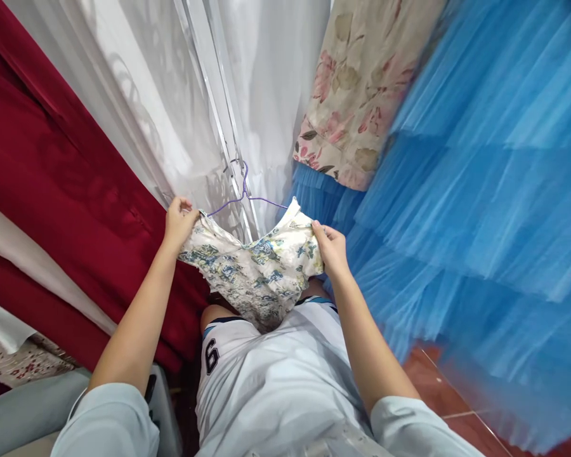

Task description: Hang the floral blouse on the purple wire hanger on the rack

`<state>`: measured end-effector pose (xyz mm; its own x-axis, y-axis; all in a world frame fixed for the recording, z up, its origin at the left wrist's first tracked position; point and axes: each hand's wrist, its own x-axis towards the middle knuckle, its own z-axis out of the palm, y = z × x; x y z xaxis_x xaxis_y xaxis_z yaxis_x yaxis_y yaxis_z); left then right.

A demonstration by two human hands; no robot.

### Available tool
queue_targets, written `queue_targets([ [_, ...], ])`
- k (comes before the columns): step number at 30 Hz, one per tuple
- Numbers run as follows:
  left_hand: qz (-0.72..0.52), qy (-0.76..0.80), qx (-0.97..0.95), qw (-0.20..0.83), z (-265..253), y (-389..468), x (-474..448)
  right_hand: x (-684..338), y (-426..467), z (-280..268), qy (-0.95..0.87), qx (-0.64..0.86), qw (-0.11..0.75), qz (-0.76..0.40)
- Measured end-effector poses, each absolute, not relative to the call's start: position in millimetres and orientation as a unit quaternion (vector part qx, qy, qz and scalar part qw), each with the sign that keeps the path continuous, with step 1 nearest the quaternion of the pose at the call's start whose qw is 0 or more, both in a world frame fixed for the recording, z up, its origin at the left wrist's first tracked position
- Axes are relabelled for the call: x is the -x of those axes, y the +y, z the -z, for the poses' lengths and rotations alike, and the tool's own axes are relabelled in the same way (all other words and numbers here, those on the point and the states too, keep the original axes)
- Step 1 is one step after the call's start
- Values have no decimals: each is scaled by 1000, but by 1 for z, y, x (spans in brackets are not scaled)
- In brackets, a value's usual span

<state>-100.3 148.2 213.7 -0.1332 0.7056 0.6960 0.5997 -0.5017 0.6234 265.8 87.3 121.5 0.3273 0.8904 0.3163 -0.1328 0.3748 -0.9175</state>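
Observation:
A white garment with a blue and green floral print [261, 270] hangs in front of my lap on a purple wire hanger [244, 190]. Its V-shaped neckline faces up and its lower part drops between my legs, where the end is hidden. My left hand [179, 222] pinches the garment's shoulder at the left end of the hanger. At the opposite shoulder, my right hand [332, 249] grips the sleeve edge between thumb and fingers. Between the two hands the fabric is spread wide. The hanger's hook sits against a white metal pole [226, 136], and I cannot tell whether it is hooked on something.
Dark red fabric [71, 184] drapes on the left, beside white sheer cloth [137, 82]. A cream floral cloth [349, 95] and blue layered tulle [471, 190] hang to the right. Red floor tiles [438, 387] show at lower right. A grey chair-like object [33, 400] is at lower left.

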Motion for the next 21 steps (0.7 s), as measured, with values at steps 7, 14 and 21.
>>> queue_targets([
  [7, -517, 438, -733, -62, -247, 115, 48, -281, 92, -134, -424, 402, 727, -360],
  [14, -439, 426, -784, -106, -251, 135, 24, -281, 76, -135, -365, 411, 739, -389],
  [21, -429, 454, -763, -170, -220, 133, 24, -295, 28, -141, -543, 305, 548, -559],
])
